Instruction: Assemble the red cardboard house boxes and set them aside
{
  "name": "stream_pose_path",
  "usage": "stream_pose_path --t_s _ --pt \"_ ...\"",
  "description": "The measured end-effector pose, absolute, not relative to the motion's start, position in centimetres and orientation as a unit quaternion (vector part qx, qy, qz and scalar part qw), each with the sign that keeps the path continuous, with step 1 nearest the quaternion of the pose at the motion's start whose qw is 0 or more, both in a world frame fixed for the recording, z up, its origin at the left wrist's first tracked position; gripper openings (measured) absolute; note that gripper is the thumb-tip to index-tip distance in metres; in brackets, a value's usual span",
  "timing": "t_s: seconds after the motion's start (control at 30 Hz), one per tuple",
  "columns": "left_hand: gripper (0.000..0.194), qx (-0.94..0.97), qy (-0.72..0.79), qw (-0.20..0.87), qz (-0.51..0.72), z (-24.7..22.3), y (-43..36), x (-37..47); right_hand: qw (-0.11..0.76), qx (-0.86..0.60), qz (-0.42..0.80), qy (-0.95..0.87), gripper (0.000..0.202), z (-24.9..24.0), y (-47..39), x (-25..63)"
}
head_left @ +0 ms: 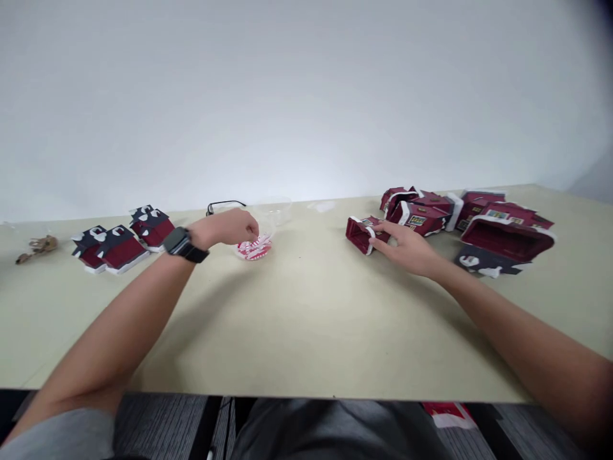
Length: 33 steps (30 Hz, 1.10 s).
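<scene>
Firstly, the right hand (407, 248): thumb and fingers are closed on a small, hollow, dark-red model house with white edging (359, 235), tilted on the pale yellow surface (306, 332). Left hand (225, 227): fingers are drawn together over a round red-and-white patterned item in clear plastic (253, 250); whether anything is pinched cannot be told. A black smartwatch (178, 241) is worn at that wrist.

Nearby: black-framed eyeglasses (227, 203) are laid behind the left hand. Beyond the right hand: a cluster of larger dark-red model houses (510, 239), tipped over, one open base exposed. Farther left: three dark-red model houses with snow-patched dark roofs (122, 246), set upright; past them, a crumpled brown item (44, 244).

State of progress, as judged: three houses are stood upright; the held one and the right-hand cluster are not yet so placed.
</scene>
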State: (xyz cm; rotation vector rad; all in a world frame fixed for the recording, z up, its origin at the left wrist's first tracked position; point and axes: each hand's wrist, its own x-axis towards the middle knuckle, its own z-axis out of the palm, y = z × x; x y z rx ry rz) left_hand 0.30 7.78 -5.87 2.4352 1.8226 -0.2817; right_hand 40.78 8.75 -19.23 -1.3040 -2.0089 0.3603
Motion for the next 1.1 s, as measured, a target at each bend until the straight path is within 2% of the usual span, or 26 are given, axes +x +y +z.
stream_pose_path --t_s 0.07,0.17,0.3,0.4,0.5,0.57,0.7,0.8,1.1 --pt "0.015 0.761 0.627 0.042 -0.159 -6.0 9.7 2.1 0.345 -0.522 0.160 -0.764 0.031 -18.7 8.3 40.5" --pt "0.009 0.745 0.638 0.029 -0.193 -6.8 11.3 3.5 0.331 -0.540 0.188 -0.751 0.036 -17.7 7.4 40.3" --pt "0.024 0.749 0.627 0.015 -0.214 -7.8 11.2 3.7 0.319 -0.526 0.247 -0.749 0.026 -16.7 6.3 40.5" --pt "0.031 0.756 0.617 0.027 -0.216 -7.9 11.1 3.2 0.357 -0.525 0.255 -0.729 0.016 -16.4 5.9 40.5" --pt "0.019 0.771 0.607 0.041 -0.187 -7.8 11.4 2.7 0.403 -0.530 0.245 -0.705 0.024 -16.3 5.6 40.1" --pt "0.019 0.776 0.607 0.045 -0.167 -7.7 11.7 2.4 0.408 -0.518 0.231 -0.716 0.031 -16.4 5.5 39.6" --pt "0.015 0.777 0.612 0.038 -0.141 -7.4 12.1 2.0 0.359 -0.454 0.215 -0.787 0.039 -16.6 5.1 38.9" --pt "0.010 0.777 0.616 0.026 -0.129 -7.1 12.2 1.8 0.345 -0.466 0.240 -0.779 0.040 -16.7 4.8 38.9" --pt "0.046 0.782 0.619 -0.005 -0.073 -6.7 12.4 2.1 0.344 -0.470 0.276 -0.764 0.033 -16.4 3.9 38.3"
